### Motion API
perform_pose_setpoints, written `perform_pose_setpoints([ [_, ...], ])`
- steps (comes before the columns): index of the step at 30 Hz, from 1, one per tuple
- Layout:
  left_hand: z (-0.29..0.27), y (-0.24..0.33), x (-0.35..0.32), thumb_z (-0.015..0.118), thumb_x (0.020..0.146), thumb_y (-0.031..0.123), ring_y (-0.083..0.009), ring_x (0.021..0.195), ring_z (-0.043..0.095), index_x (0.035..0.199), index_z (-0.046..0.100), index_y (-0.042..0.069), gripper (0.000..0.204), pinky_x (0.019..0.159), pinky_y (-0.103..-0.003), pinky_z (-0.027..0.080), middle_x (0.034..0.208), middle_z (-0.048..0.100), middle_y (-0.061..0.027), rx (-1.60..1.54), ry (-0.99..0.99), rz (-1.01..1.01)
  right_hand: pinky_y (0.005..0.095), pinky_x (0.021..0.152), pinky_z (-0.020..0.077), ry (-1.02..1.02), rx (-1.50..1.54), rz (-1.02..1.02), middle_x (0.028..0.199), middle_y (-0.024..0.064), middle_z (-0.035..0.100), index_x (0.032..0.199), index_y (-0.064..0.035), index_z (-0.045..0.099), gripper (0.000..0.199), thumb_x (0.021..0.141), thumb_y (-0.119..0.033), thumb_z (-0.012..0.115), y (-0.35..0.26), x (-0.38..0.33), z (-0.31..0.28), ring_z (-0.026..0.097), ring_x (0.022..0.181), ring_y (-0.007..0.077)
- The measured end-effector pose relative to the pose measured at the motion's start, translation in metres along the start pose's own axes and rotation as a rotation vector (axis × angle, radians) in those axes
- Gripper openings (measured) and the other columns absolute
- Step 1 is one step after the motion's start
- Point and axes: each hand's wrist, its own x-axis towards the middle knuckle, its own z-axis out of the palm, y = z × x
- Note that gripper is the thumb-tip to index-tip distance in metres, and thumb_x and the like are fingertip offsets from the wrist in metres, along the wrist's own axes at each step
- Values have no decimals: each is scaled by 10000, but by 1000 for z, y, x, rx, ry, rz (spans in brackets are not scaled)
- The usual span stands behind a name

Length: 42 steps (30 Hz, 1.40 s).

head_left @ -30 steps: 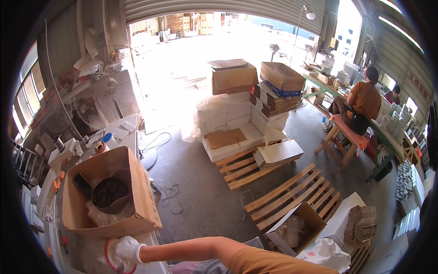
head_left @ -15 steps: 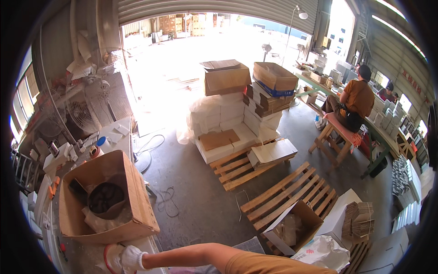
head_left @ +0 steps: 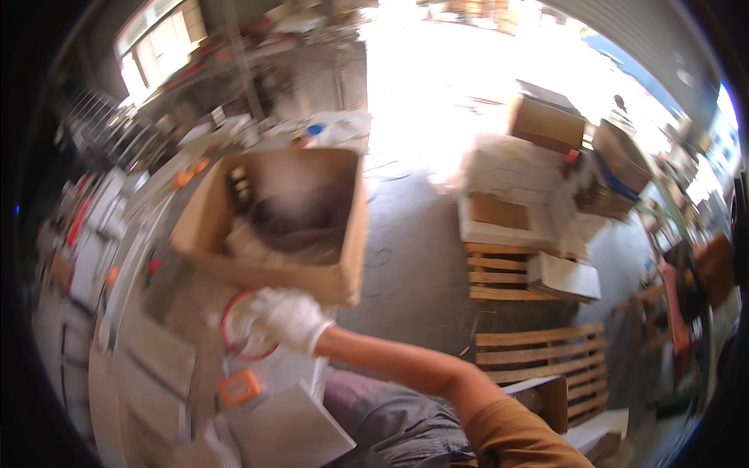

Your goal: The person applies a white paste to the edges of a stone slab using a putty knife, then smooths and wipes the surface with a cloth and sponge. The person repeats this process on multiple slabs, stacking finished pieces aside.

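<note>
My right hand [head_left: 290,318], in a white glove, reaches in from the right over the workbench [head_left: 168,300]. Its fingers are closed on a red-rimmed ring [head_left: 231,331], which looks like a roll of tape; blur hides the exact grip. Just beyond the hand stands an open cardboard box [head_left: 269,269] with a dark round part [head_left: 292,218] and crumpled wrapping inside. Nearer me lie a small orange square object [head_left: 239,387] and a white flat panel or carton [head_left: 289,429]. At that panel's left edge, a blurred whitish shape [head_left: 222,443] seems to be my gloved left hand; its fingers are unclear.
Wooden pallets [head_left: 538,349] lie on the floor to the right, one bearing white cartons [head_left: 507,222]. Open cardboard boxes [head_left: 546,117] top the stack. A seated person [head_left: 714,269] is at the far right edge. Orange-handled tools [head_left: 187,175] lie behind the box.
My view has swung left and down, so the box and bench sit nearer the middle. My right hand stays at the red-rimmed ring. The white panel and orange object have come into view.
</note>
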Motion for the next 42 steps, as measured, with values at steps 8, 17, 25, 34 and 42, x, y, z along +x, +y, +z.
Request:
perform_pose_setpoints([
  [8,19,-4,10,579,1027,265,-364,841,638,920,697,-2,311,775,-425,482,873,670,-222,-216,-54,-166,455,876,543,-418,269,-196,1085,141,712,1129,-118,732,269,890,-236,695,-4,6,-28,664,1037,356],
  [17,15,-19,1,662,915,289,-417,745,629,771,692,24,303,679,-502,476,765,658,-208,152,111,30,444,799,551,-604,56,-638,1118,96,689,1262,-155,633,442,856,-292,738,-73,9,72,667,996,304],
  [25,0,0,12,674,884,275,-370,621,593,653,679,43,327,594,-478,441,640,600,-174,178,113,0,422,602,545,-666,-326,-509,885,103,681,1201,-109,526,476,828,-274,772,-103,6,131,713,777,281],
  [34,1,3,14,647,914,268,-365,664,616,654,672,36,350,633,-489,450,659,617,-173,128,108,-4,455,655,561,-734,-221,-410,937,148,697,1271,-103,514,462,861,-223,689,-113,25,104,722,841,347],
  [42,1,0,10,684,929,279,-363,735,630,701,668,36,333,699,-479,473,703,640,-162,231,68,10,324,826,543,-639,1096,258,1105,79,659,1287,-5,589,579,802,-288,730,-72,23,-58,676,990,170],
])
